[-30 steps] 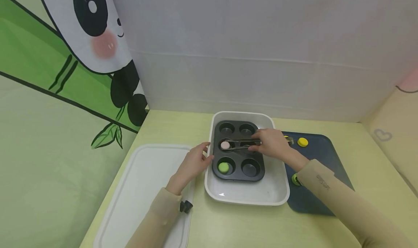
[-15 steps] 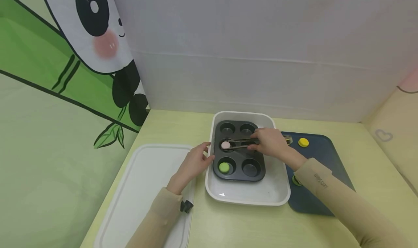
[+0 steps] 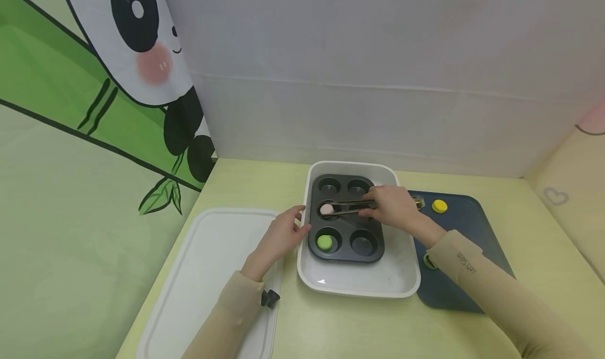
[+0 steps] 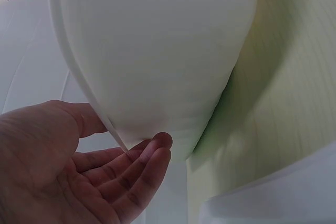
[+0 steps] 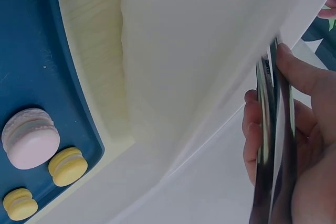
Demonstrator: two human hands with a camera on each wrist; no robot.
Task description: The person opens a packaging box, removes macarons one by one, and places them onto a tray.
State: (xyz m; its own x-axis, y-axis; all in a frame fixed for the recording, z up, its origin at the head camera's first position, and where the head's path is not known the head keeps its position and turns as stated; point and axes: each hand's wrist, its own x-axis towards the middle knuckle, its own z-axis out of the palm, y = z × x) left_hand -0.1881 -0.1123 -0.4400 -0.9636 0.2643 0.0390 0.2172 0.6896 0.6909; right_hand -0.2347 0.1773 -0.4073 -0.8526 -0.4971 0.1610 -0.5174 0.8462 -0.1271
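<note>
Muffin tin (image 3: 346, 224) set near left wall of white tub (image 3: 359, 283), wider gaps right and front | round pale-pink macaron (image 3: 326, 209) flanked by tongs (image 3: 352, 203) at middle-left cup | tub pinched at rim by left hand (image 3: 282, 232), tongs by right hand (image 3: 391, 206)

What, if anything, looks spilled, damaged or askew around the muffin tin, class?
Nothing looks spilled or damaged. Slightly odd: the six-cup muffin tin sits off-centre in the white tub, leaving more floor bare on its right and near sides, and the green macaron lies left of centre in its cup.
</note>
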